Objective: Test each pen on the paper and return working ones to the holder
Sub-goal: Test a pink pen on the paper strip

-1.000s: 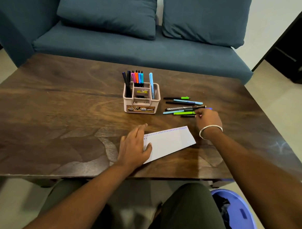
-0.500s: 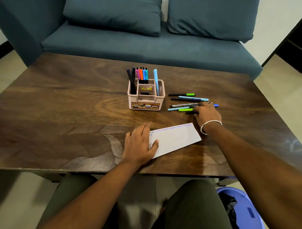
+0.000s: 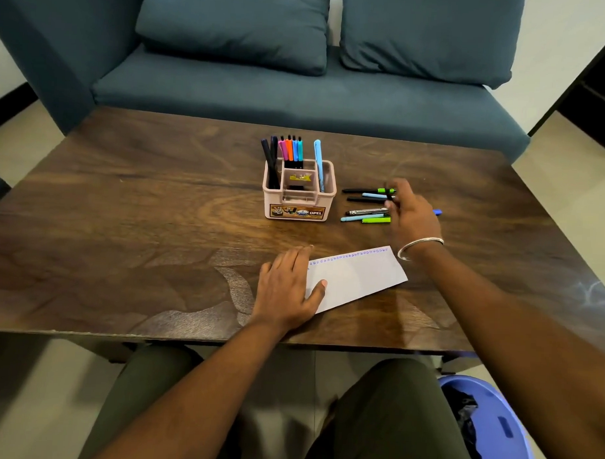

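Note:
A pink pen holder (image 3: 324,209) stands mid-table with several coloured pens (image 3: 291,150) and a light-blue pen (image 3: 318,164) upright in it. To its right lie several loose pens (image 3: 365,212) in black, green and light blue. Over that pile my right hand (image 3: 413,216) is raised, pinching a short black pen (image 3: 389,194) at its fingertips. A blue pen end (image 3: 437,211) pokes out behind that hand. The white paper strip (image 3: 357,277), marked with a row of small blue scribbles along its far edge, lies near the front edge. Pressing flat on the strip's left end is my left hand (image 3: 285,287).
The wooden table (image 3: 123,223) ends just before my knees. A blue sofa (image 3: 299,92) with two cushions stands behind it. A purple bin (image 3: 493,428) with dark contents sits on the floor at the lower right.
My right hand has lifted off the near side of the pen pile with a black pen, which no longer lies below the green one. The left hand stays on the paper.

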